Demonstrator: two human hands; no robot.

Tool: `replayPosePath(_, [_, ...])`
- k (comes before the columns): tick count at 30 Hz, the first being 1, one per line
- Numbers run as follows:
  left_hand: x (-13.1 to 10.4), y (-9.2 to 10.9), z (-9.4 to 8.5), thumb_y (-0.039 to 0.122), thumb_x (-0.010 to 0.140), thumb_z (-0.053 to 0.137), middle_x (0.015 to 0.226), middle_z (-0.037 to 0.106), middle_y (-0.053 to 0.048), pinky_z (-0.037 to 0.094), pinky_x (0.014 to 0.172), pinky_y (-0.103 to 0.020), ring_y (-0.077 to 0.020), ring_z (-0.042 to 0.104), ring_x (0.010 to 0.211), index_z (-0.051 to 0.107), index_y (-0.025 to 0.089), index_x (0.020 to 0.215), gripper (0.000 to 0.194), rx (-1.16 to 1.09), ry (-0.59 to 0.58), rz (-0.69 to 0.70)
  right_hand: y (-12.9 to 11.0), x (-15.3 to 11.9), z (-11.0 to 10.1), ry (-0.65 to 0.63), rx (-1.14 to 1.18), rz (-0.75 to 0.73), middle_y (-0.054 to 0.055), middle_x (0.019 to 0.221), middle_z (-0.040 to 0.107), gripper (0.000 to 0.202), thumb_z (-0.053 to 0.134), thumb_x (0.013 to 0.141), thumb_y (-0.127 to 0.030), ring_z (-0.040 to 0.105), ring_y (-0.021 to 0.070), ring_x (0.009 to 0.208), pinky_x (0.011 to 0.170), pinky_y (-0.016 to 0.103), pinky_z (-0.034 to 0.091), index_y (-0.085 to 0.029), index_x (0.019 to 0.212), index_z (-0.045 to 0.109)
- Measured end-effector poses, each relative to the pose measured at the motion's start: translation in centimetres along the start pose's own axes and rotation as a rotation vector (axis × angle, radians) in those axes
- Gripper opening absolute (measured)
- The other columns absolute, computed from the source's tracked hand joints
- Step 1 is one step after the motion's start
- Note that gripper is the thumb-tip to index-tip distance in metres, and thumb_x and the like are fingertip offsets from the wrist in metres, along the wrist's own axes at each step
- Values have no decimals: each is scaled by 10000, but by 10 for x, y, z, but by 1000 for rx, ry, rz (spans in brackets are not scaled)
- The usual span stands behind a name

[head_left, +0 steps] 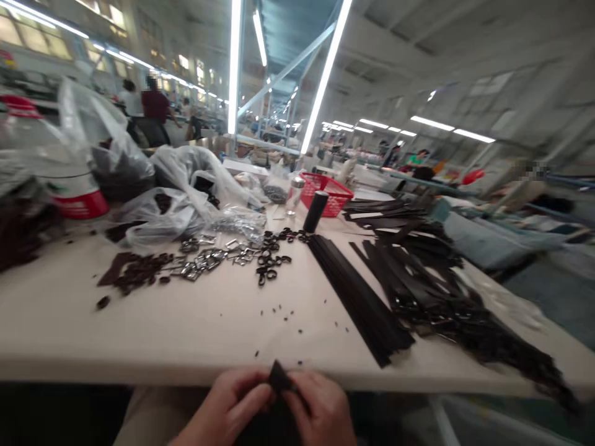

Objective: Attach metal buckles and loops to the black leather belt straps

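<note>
At the table's front edge, my left hand (235, 406) and my right hand (323, 406) are close together, fingers closed on a dark strap (277, 375). Its pointed end sticks up between them; the rest is hidden or merges with the dark area below. Ahead on the table lies a bundle of flat dark straps (356, 297). Silver metal buckles (199, 263) are heaped left of centre, beside small black loops (267, 260) and a pile of dark brown loops (144, 272).
More dark straps (427, 291) spread along the right side. At the back stand a red basket (328, 195), a black cylinder (316, 212) and a small clear bottle (294, 197). Plastic bags (186, 186) and a large red-labelled bottle (77, 192) occupy the left. Tiny dark bits dot the tabletop (195, 334).
</note>
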State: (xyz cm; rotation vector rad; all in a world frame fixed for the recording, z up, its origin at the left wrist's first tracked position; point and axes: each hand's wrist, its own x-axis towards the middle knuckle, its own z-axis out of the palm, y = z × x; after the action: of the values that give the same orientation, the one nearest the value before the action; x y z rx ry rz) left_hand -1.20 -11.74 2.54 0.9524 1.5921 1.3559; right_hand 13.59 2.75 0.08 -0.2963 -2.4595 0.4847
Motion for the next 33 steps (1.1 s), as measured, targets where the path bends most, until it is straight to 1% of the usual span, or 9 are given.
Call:
replayPosePath(3, [2, 9, -16, 463, 870, 603, 898, 744, -57, 519, 762, -277, -190, 653, 805, 716, 198, 1107, 372, 33, 56, -17, 23, 12, -23, 49, -7, 127, 62, 827, 747, 240, 497, 978, -309, 712, 189, 719, 675, 263, 538, -195, 970, 708])
replayPosePath(6, [11, 26, -39, 429, 860, 628, 898, 758, -76, 519, 752, -283, -208, 672, 831, 748, 191, 1031, 316, 111, 136, 23, 51, 23, -42, 59, -35, 261, 56, 762, 741, 303, 522, 957, -417, 701, 202, 662, 632, 271, 524, -190, 924, 720])
replayPosePath(8, [24, 36, -56, 407, 853, 639, 874, 763, -81, 514, 734, -281, -208, 678, 811, 761, 181, 982, 287, 179, 178, 88, 67, 25, -45, 47, -41, 348, 44, 673, 719, 369, 515, 943, -480, 674, 201, 589, 585, 274, 505, -187, 874, 728])
replayPosePath(12, [68, 44, -86, 352, 842, 646, 782, 745, -55, 473, 658, -257, -176, 647, 714, 767, 177, 881, 216, 351, 198, 184, 82, 22, -34, 41, -70, 432, 66, 685, 729, 434, 499, 919, -535, 673, 219, 605, 564, 284, 484, -184, 846, 743])
replayPosePath(16, [119, 40, -103, 268, 833, 648, 817, 715, -42, 432, 652, -259, -144, 585, 650, 765, 188, 847, 142, 625, 286, 220, 81, 20, -30, 41, -101, 430, 79, 717, 738, 440, 480, 923, -535, 677, 227, 630, 559, 287, 463, -190, 863, 746])
replayPosePath(21, [166, 30, -103, 182, 737, 727, 862, 670, -35, 418, 773, -295, -157, 573, 708, 751, 195, 772, 44, 647, 341, 189, 77, 21, -31, 40, -121, 420, 71, 700, 729, 423, 469, 937, -510, 667, 215, 617, 545, 279, 440, -196, 853, 739])
replayPosePath(25, [182, 26, -101, 148, 675, 758, 773, 633, -23, 410, 807, -314, -170, 549, 742, 692, 181, 636, 83, 514, 390, 153, 76, 20, -30, 59, -126, 410, 78, 760, 746, 407, 465, 942, -489, 691, 226, 662, 576, 288, 451, -191, 885, 736])
replayPosePath(29, [172, 33, -98, 346, 688, 785, 677, 611, -12, 445, 733, -316, -152, 555, 673, 643, 164, 642, 235, 268, 382, 95, 72, 21, -30, 86, -129, 381, 82, 767, 750, 401, 456, 954, -467, 695, 226, 669, 577, 291, 455, -185, 898, 735])
replayPosePath(33, [135, 41, -75, 574, 706, 737, 762, 670, -38, 496, 698, -290, -150, 642, 712, 618, 161, 737, 431, -19, 306, 52, 48, 30, -35, 163, -166, 286, 80, 808, 754, 339, 470, 968, -402, 695, 215, 695, 629, 296, 463, -184, 909, 722])
